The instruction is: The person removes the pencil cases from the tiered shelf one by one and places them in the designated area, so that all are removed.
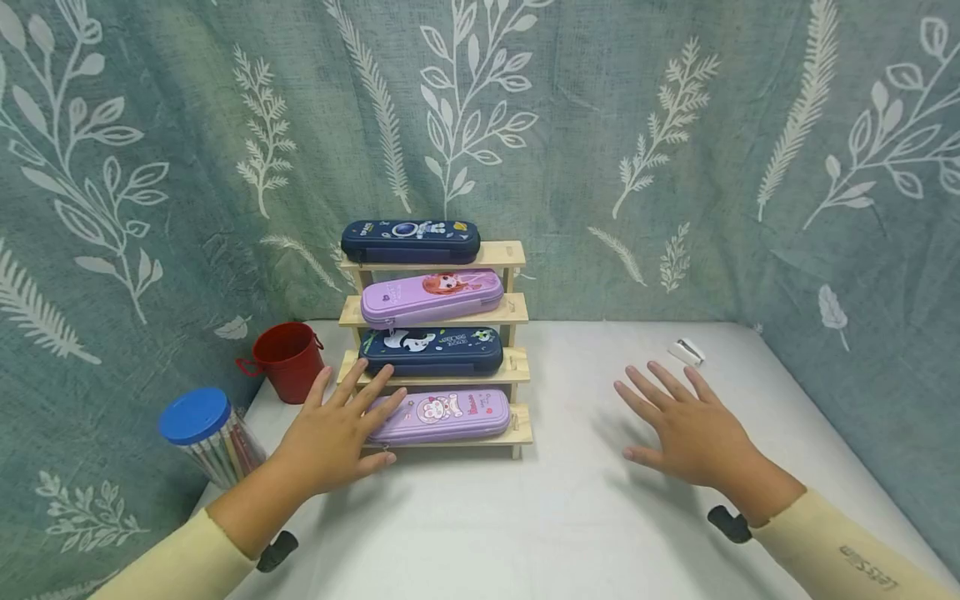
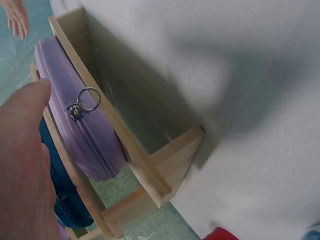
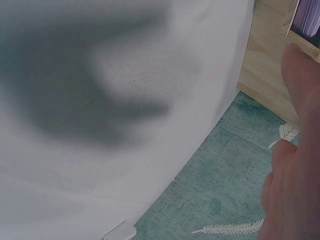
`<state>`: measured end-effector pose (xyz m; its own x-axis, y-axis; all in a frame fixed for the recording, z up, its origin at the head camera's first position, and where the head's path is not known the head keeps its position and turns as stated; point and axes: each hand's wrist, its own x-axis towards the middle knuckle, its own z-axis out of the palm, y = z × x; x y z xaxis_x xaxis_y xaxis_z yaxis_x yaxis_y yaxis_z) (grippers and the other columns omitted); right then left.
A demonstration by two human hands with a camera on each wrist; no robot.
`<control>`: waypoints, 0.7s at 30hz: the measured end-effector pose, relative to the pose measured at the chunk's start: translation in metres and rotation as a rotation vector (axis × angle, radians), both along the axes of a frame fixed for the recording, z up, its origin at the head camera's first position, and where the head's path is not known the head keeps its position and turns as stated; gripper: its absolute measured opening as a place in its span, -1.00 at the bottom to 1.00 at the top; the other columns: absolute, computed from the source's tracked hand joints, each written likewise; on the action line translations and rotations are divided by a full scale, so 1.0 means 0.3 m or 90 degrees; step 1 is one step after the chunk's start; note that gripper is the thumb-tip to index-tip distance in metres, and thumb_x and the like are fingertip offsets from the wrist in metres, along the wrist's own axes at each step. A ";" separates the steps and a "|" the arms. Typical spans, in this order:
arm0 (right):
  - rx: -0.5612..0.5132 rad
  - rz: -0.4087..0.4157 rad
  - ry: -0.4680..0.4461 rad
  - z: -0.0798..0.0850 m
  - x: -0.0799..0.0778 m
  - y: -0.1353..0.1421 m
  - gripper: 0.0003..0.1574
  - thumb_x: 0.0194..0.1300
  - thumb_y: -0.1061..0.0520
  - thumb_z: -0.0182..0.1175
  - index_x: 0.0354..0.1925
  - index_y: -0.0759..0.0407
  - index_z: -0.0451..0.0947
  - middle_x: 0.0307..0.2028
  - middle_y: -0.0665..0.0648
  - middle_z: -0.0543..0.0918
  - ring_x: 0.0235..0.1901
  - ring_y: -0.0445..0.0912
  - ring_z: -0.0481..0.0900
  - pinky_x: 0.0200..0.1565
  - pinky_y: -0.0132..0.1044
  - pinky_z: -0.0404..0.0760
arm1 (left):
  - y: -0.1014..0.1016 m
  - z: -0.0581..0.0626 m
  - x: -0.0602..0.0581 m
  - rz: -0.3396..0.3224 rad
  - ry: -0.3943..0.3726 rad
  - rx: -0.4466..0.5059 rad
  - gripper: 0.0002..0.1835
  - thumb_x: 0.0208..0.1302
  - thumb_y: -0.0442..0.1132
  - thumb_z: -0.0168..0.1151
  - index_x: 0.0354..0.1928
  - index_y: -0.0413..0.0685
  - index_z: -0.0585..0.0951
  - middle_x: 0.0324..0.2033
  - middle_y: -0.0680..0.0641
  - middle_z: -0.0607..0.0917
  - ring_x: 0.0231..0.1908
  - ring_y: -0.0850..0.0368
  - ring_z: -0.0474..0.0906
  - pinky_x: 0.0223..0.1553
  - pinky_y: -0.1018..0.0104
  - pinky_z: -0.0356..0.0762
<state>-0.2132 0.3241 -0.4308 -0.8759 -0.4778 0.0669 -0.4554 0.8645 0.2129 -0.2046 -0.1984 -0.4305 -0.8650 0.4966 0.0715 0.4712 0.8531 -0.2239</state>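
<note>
My left hand (image 1: 333,433) hovers with fingers spread in front of the left end of a stepped wooden rack (image 1: 517,310). Nearest to it is the lowest pencil case (image 1: 450,415), lilac with a cartoon print; its zipper ring (image 2: 89,99) shows in the left wrist view. Above lie a navy panda pencil case (image 1: 431,350), a lilac one with a red-haired girl (image 1: 432,297) and a navy astronaut one (image 1: 411,241), one per step. Over the white table on the right, my right hand (image 1: 693,429) is spread too and holds nothing. A small white stapler-like object (image 1: 686,352) lies beyond it.
A red metal bucket (image 1: 288,362) stands left of the rack. Closer in, a clear container with a blue lid (image 1: 195,415) holds several pencils or pens and leans at the table's left edge. A green leaf-print cloth (image 1: 570,158) hangs behind and along both sides.
</note>
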 end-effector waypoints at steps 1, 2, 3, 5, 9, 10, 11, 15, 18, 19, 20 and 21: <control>0.001 0.001 0.003 -0.001 -0.001 0.001 0.20 0.32 -0.61 0.12 0.68 -0.13 0.07 0.66 0.10 0.09 0.65 0.20 -0.08 0.56 0.35 -0.20 | -0.001 -0.001 0.000 0.001 0.000 0.000 0.00 0.28 0.55 0.11 0.67 0.44 0.08 0.70 0.01 -0.16 0.67 -0.23 -0.36 0.55 -0.42 -0.45; 0.001 0.002 0.007 -0.001 -0.001 0.001 0.20 0.32 -0.61 0.13 0.67 -0.13 0.07 0.66 0.10 0.10 0.65 0.20 -0.07 0.56 0.35 -0.18 | -0.001 -0.001 0.000 0.002 0.000 0.001 0.00 0.28 0.55 0.10 0.67 0.44 0.08 0.70 0.01 -0.16 0.67 -0.23 -0.36 0.55 -0.42 -0.45; 0.001 0.004 0.011 -0.002 -0.001 0.001 0.20 0.32 -0.61 0.14 0.67 -0.13 0.08 0.66 0.10 0.10 0.65 0.20 -0.06 0.56 0.35 -0.17 | -0.001 -0.001 0.000 0.003 0.000 0.001 0.00 0.28 0.56 0.09 0.67 0.44 0.08 0.70 0.02 -0.16 0.67 -0.23 -0.36 0.55 -0.43 -0.45; -0.003 0.008 0.022 -0.004 0.001 0.000 0.20 0.31 -0.60 0.16 0.67 -0.12 0.09 0.65 0.11 0.13 0.64 0.20 -0.02 0.55 0.36 -0.13 | -0.002 0.000 0.002 0.004 -0.001 0.004 -0.01 0.27 0.57 0.08 0.67 0.45 0.09 0.70 0.02 -0.16 0.67 -0.23 -0.36 0.55 -0.44 -0.43; -0.020 0.013 0.033 -0.011 0.006 -0.013 0.20 0.29 -0.58 0.20 0.66 -0.12 0.11 0.64 0.12 0.15 0.63 0.20 0.01 0.56 0.35 -0.14 | -0.003 0.003 0.007 0.005 -0.006 0.017 -0.01 0.28 0.57 0.07 0.67 0.44 0.10 0.70 0.02 -0.16 0.67 -0.23 -0.38 0.55 -0.44 -0.45; -0.024 0.014 0.034 -0.011 0.008 -0.020 0.20 0.29 -0.58 0.20 0.66 -0.11 0.12 0.64 0.12 0.15 0.63 0.20 0.02 0.56 0.35 -0.13 | -0.005 0.004 0.009 0.006 -0.008 0.021 -0.01 0.28 0.57 0.08 0.67 0.44 0.11 0.70 0.02 -0.16 0.67 -0.23 -0.38 0.55 -0.43 -0.46; -0.025 0.014 0.036 -0.014 0.009 -0.027 0.20 0.29 -0.58 0.21 0.66 -0.11 0.13 0.64 0.12 0.15 0.63 0.21 0.02 0.56 0.35 -0.12 | -0.006 0.005 0.011 0.008 -0.008 0.026 -0.01 0.28 0.56 0.09 0.66 0.43 0.11 0.70 0.02 -0.15 0.67 -0.24 -0.38 0.55 -0.44 -0.46; -0.033 0.007 0.034 -0.030 0.003 -0.071 0.20 0.28 -0.60 0.18 0.66 -0.13 0.13 0.65 0.10 0.13 0.63 0.21 0.01 0.54 0.37 -0.07 | -0.012 0.005 0.015 0.035 -0.007 0.039 0.01 0.25 0.57 0.12 0.66 0.44 0.11 0.70 0.02 -0.14 0.66 -0.25 -0.36 0.54 -0.46 -0.43; -0.051 0.003 0.016 -0.051 -0.001 -0.119 0.20 0.30 -0.60 0.18 0.67 -0.14 0.10 0.66 0.10 0.11 0.64 0.21 0.00 0.54 0.38 -0.06 | -0.015 -0.001 0.021 0.065 -0.020 0.067 0.04 0.23 0.58 0.12 0.67 0.45 0.08 0.70 0.01 -0.15 0.66 -0.27 -0.39 0.52 -0.51 -0.39; -0.062 0.005 0.008 -0.059 -0.003 -0.137 0.19 0.31 -0.58 0.18 0.67 -0.14 0.09 0.66 0.10 0.11 0.64 0.22 0.00 0.54 0.39 -0.05 | -0.015 -0.004 0.023 0.074 -0.027 0.084 0.04 0.23 0.58 0.12 0.67 0.44 0.06 0.70 0.01 -0.15 0.66 -0.27 -0.40 0.51 -0.52 -0.38; -0.075 0.007 -0.002 -0.065 -0.004 -0.158 0.19 0.32 -0.57 0.19 0.67 -0.14 0.07 0.66 0.11 0.10 0.64 0.22 0.00 0.54 0.39 -0.05 | -0.015 -0.007 0.023 0.084 -0.035 0.103 0.04 0.24 0.57 0.11 0.68 0.43 0.04 0.70 0.01 -0.17 0.66 -0.27 -0.42 0.51 -0.53 -0.39; -0.090 0.011 -0.012 -0.070 -0.007 -0.180 0.18 0.33 -0.55 0.19 0.68 -0.14 0.06 0.66 0.12 0.10 0.63 0.22 0.01 0.54 0.39 -0.04 | -0.014 -0.009 0.023 0.092 -0.041 0.124 0.04 0.26 0.56 0.12 0.68 0.42 0.03 0.70 0.00 -0.18 0.66 -0.27 -0.43 0.50 -0.54 -0.38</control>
<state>-0.2155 0.2702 -0.4518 -0.8695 -0.4796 0.1183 -0.4729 0.8774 0.0811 -0.1977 -0.2026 -0.4333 -0.9320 0.3495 0.0956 0.3490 0.9368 -0.0226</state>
